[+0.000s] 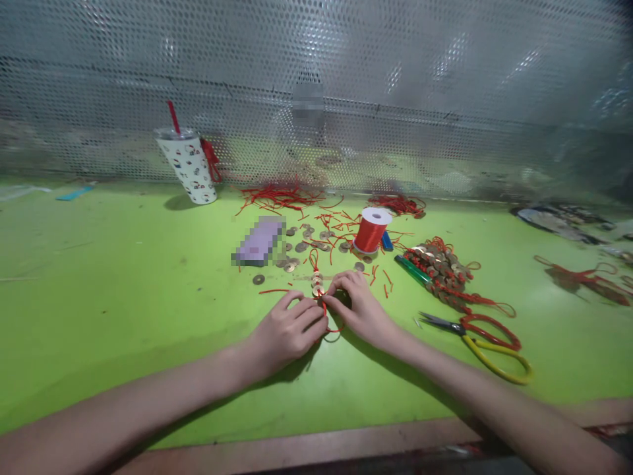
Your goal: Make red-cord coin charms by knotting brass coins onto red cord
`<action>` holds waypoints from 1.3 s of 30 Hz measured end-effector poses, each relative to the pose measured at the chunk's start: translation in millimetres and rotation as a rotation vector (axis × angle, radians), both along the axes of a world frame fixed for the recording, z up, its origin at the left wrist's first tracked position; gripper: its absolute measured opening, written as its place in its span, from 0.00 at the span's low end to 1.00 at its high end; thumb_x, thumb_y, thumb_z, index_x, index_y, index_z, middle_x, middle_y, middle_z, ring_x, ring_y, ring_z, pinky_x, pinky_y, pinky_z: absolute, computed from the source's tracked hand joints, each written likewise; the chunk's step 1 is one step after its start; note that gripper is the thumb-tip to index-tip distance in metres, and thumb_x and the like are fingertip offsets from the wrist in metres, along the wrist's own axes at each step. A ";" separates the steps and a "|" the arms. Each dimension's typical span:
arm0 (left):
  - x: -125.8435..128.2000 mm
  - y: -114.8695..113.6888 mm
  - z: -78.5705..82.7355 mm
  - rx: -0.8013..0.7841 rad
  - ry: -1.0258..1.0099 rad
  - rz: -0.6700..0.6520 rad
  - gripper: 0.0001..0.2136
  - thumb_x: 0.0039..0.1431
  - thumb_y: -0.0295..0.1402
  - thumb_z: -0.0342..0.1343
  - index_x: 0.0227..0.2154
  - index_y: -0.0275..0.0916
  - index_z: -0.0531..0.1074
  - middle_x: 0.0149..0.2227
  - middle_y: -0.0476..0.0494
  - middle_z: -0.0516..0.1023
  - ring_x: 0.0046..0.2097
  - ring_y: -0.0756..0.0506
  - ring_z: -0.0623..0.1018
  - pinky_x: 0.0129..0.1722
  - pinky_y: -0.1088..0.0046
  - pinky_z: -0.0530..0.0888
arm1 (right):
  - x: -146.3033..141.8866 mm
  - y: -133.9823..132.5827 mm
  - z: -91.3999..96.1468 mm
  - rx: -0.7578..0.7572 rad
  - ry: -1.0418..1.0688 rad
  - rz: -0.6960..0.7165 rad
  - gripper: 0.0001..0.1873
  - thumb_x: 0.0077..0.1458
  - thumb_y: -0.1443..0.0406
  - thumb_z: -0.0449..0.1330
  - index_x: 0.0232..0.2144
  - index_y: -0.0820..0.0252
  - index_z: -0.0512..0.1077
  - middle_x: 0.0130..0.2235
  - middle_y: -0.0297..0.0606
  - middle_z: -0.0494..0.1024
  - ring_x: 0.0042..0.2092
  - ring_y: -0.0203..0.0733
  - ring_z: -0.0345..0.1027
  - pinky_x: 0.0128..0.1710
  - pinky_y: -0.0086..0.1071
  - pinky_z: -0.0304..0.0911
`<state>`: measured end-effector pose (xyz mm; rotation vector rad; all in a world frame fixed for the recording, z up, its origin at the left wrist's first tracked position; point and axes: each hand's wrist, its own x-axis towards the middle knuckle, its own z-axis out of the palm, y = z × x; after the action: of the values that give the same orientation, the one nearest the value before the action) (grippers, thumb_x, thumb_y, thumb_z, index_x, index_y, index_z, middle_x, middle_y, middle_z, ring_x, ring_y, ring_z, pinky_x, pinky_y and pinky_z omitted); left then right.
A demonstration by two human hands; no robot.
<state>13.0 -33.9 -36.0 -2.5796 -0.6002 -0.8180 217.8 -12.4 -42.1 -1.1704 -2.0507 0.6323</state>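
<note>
A short string of brass coins [317, 282] on red cord lies on the green table, with a red loop at its far end. My left hand [291, 330] is closed on the red cord [324, 309] at the near end of the coins. From the other side my right hand [360, 307] pinches at the same spot, thumb and forefinger together on the cord by the lowest coin. A loose curve of cord hangs beneath the fingers toward me. The exact knot is hidden by the fingertips.
Loose coins [301, 247] and red cord scraps [281, 196] lie beyond my hands. A red cord spool [370, 231] stands near a pile of strung coins [440, 267]. Scissors [469, 333] and a green lighter [413, 269] lie right; a tumbler [190, 168] stands back left.
</note>
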 end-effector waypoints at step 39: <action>-1.4 5.6 -5.9 -0.291 -0.130 0.038 0.12 0.69 0.27 0.51 0.50 0.29 0.76 0.51 0.31 0.82 0.51 0.37 0.83 0.51 0.54 0.82 | 1.9 3.7 -1.9 0.062 -0.001 0.040 0.02 0.64 0.67 0.57 0.37 0.56 0.69 0.36 0.41 0.78 0.39 0.47 0.69 0.40 0.41 0.64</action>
<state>11.7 -28.2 -41.8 -2.7773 -0.8617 -0.9535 219.7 -8.6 -44.0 -1.0967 -2.0843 0.5828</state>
